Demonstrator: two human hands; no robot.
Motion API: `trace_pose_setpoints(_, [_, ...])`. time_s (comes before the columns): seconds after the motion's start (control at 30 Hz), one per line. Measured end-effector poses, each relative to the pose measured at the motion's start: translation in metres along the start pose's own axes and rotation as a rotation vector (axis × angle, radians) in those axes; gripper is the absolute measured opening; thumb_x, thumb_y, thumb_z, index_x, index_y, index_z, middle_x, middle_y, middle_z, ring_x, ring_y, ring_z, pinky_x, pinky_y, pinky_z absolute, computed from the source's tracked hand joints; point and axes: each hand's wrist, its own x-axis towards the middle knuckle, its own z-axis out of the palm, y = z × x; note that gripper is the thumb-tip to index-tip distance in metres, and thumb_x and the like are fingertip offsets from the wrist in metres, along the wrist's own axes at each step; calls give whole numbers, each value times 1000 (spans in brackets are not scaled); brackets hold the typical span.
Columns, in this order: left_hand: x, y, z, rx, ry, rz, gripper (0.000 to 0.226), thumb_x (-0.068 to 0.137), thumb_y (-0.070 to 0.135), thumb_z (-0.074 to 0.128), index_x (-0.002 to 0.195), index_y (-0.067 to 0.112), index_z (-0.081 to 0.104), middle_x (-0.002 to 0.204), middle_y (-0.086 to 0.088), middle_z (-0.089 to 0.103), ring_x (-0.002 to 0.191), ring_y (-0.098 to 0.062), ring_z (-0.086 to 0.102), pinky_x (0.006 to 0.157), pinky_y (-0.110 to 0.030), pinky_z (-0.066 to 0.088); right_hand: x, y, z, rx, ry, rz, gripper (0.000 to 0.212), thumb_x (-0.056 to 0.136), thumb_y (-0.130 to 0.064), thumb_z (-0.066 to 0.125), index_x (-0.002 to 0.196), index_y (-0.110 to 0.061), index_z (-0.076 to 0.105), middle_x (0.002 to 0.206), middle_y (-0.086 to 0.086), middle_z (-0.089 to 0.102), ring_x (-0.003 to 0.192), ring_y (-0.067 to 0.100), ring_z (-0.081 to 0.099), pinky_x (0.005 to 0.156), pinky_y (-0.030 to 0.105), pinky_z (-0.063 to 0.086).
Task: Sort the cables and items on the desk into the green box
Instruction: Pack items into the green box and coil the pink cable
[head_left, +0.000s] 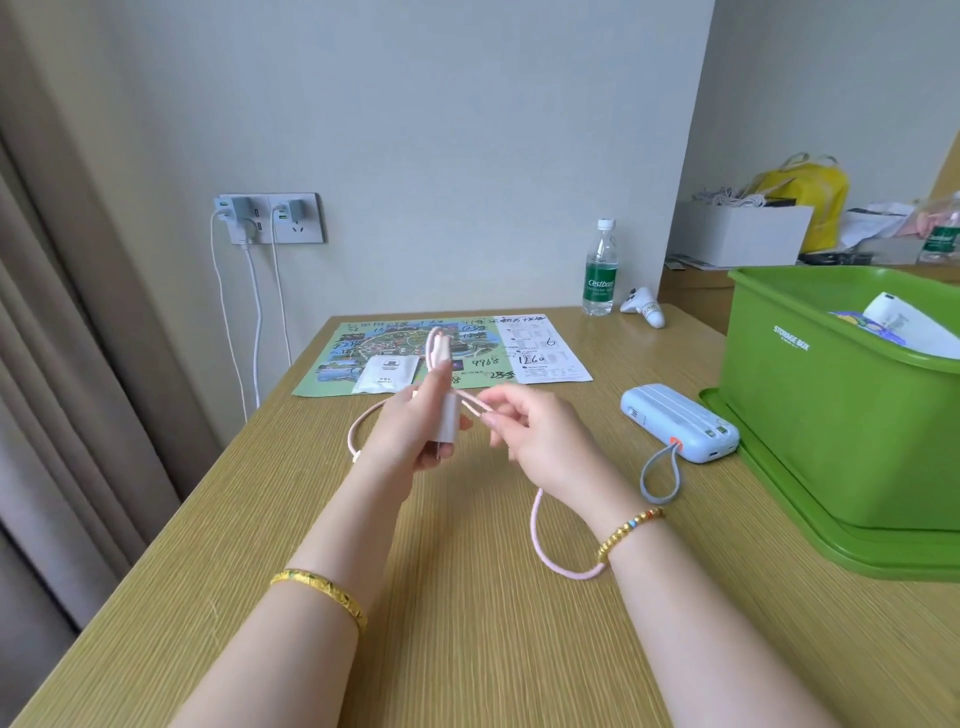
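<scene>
My left hand (415, 426) grips a small white charger plug (448, 423) above the middle of the desk, with loops of pink braided cable (540, 540) folded against it. My right hand (535, 431) pinches a strand of that cable just right of the plug. The rest of the cable hangs in a loop down to the desk under my right wrist. The green storage box (810, 415) stands on its lid at the right and holds some paper items. A light blue power bank (680, 423) with a grey strap lies beside the box.
At the desk's far side lie a colourful map sheet (384, 358), a white packet (387, 374) and a printed paper (545, 348). A water bottle (600, 270) and a white controller (644, 306) stand near the wall. Wall chargers (265, 218) trail white cables down the left.
</scene>
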Motion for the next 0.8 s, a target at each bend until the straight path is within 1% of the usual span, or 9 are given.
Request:
trace_pose_setpoints(0.07, [-2,4,-7,-63,-147,66,47,88,57,44,72,14,53,41,3,56,26,-8,35,33,-11,22,2,0,-7,95,-8,111,17,89,-31,57,73,-27,61,53,-10,54,51,9,49,62,34,47])
trace_pose_setpoints(0.17, [-8,6,-16,-15,-500,113,45,84,57,50,71,14,48,48,-2,57,26,-9,33,31,-10,24,0,5,-21,173,-91,277,32,79,-45,65,58,-22,56,44,-9,46,45,9,43,52,25,35])
trace_pose_setpoints(0.27, [-17,8,-18,279,-735,81,35,76,52,54,71,17,49,51,-1,61,33,-11,43,31,-12,28,0,13,-28,278,-177,400,32,76,-42,69,60,-20,53,39,-11,40,44,11,36,47,23,22])
trace_pose_setpoints(0.33, [-23,11,-14,561,-772,25,32,74,53,57,73,20,55,53,2,63,40,-12,49,33,-13,31,1,16,-29,345,-187,452,26,79,-31,69,63,-18,52,39,-10,40,45,12,35,49,24,26])
trace_pose_setpoints(0.43, [-22,9,-5,987,-642,5,41,79,63,53,82,22,61,54,5,65,43,-12,53,41,-14,39,0,13,-30,316,-161,463,24,78,-33,71,69,-18,55,40,-11,38,42,9,33,52,24,32])
trace_pose_setpoints(0.5, [-17,4,-1,1280,-402,104,48,80,68,42,77,24,59,54,6,63,43,-11,52,47,-19,40,-2,9,-29,300,-122,401,18,83,-30,67,73,-16,60,44,-10,40,40,6,33,48,21,33])
trace_pose_setpoints(0.57, [-12,-4,0,1447,-131,201,53,82,69,36,77,21,57,65,6,63,59,-15,56,54,-24,39,-3,2,-25,333,-97,309,16,90,-19,57,77,-18,66,52,-7,46,39,2,35,44,14,32])
trace_pose_setpoints(0.7, [0,-9,2,1195,108,191,53,85,67,38,87,16,50,88,-4,65,83,-28,62,63,-29,40,-4,-11,-10,419,-123,174,22,95,-7,44,104,-20,59,68,-8,62,44,3,43,45,11,35])
trace_pose_setpoints(0.8, [0,-1,-5,720,19,70,48,84,61,47,99,16,51,81,-4,68,48,-16,58,42,-19,36,-4,-10,-7,334,-164,154,22,95,-8,42,97,-27,53,75,-10,67,44,2,47,50,16,40])
